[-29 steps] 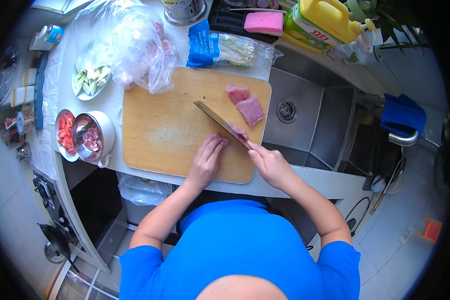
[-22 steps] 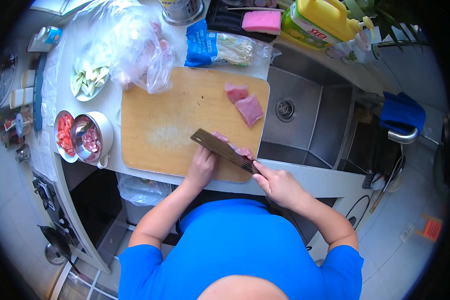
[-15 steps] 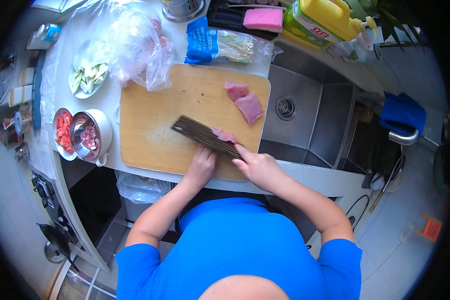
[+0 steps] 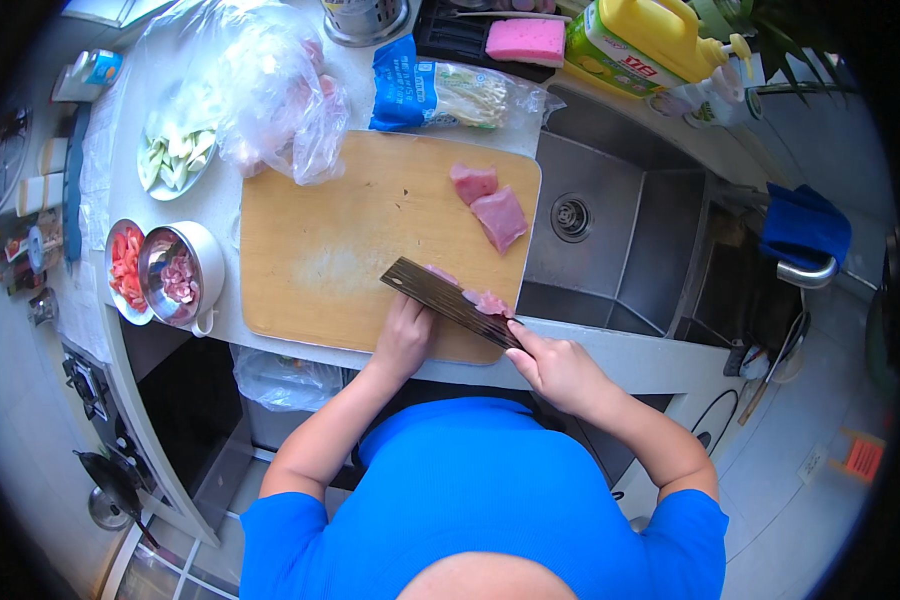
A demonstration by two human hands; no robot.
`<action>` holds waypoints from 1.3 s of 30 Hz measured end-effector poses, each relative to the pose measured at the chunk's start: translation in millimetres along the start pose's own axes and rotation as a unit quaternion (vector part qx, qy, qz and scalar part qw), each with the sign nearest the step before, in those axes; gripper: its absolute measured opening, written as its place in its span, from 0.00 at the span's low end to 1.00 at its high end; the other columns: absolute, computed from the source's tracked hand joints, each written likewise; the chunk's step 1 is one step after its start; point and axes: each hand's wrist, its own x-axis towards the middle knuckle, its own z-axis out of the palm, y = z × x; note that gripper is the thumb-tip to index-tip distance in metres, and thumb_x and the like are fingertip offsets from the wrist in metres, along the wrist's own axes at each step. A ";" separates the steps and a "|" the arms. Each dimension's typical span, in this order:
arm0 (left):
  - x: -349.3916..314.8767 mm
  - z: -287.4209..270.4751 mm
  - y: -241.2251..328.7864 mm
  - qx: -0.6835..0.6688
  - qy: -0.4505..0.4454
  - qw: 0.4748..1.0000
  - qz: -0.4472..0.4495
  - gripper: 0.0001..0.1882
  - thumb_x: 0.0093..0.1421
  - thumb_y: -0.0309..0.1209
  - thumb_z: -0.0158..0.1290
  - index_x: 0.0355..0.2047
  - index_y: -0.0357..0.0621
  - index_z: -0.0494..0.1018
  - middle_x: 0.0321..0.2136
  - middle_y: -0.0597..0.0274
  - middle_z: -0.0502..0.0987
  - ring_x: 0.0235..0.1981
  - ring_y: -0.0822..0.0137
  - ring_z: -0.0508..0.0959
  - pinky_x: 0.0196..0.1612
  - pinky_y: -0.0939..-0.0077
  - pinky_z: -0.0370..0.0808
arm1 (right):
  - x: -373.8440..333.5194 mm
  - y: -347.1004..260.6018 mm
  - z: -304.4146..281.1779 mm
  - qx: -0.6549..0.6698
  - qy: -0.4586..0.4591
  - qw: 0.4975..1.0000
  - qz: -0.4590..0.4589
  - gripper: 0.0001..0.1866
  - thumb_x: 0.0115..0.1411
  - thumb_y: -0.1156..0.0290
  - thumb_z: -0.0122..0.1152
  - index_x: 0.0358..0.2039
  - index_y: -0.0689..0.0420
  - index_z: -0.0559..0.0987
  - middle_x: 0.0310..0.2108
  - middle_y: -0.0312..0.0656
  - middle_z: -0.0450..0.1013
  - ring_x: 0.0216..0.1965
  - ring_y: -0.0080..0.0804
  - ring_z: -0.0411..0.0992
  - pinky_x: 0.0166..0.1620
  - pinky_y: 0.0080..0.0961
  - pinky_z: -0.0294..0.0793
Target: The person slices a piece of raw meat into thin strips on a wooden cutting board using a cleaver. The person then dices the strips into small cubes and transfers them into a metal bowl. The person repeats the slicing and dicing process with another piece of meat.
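Note:
A cleaver (image 4: 448, 298) with a dark, streaked blade slants over the lower right of the wooden cutting board (image 4: 315, 215). My right hand (image 4: 562, 372) is closed round its handle. On the near side of the blade rests my left hand (image 4: 406, 335), fingers curled against it; the blade hides the fingertips and anything under them. Pink meat slices (image 4: 487, 302) lie along the blade's far side, close to the handle end. Two larger meat chunks (image 4: 500, 216) sit apart at the board's upper right.
Right of the board is a steel sink (image 4: 592, 260). To the left stand a metal bowl of cut meat (image 4: 180, 278), a plate of red pieces (image 4: 128, 265) and a plate of pale green slices (image 4: 175, 160). Plastic bags (image 4: 280, 90) and packaged mushrooms (image 4: 465, 93) lie behind.
My right hand and the cleaver have shifted right and slightly nearer to me. More of the meat slices shows beyond the blade. My left hand has stayed almost in place.

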 end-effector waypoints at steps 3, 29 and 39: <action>-6.1 5.9 -5.2 0.014 -0.012 1.000 0.005 0.19 0.49 0.19 0.50 0.44 0.27 0.73 0.46 0.41 0.73 0.51 0.40 0.72 0.56 0.54 0.70 | 13.0 -4.6 1.2 -0.010 -0.024 0.999 0.028 0.24 0.65 0.58 0.52 0.54 0.64 0.71 0.27 0.58 0.76 0.29 0.57 0.76 0.34 0.45 0.77; -12.5 3.7 -7.7 0.024 -0.009 1.000 0.001 0.20 0.50 0.19 0.52 0.46 0.29 0.73 0.49 0.42 0.72 0.53 0.42 0.71 0.56 0.53 0.69 | 19.4 10.0 14.5 0.033 0.015 0.999 -0.026 0.26 0.65 0.54 0.51 0.53 0.63 0.71 0.24 0.60 0.75 0.26 0.59 0.76 0.31 0.47 0.76; -2.4 -10.2 3.2 -0.008 0.009 1.000 0.000 0.17 0.50 0.18 0.54 0.42 0.32 0.75 0.45 0.44 0.74 0.51 0.46 0.73 0.54 0.57 0.72 | 61.7 0.0 21.9 0.077 0.052 0.995 -0.030 0.24 0.66 0.54 0.50 0.51 0.61 0.73 0.28 0.59 0.76 0.31 0.58 0.76 0.37 0.49 0.76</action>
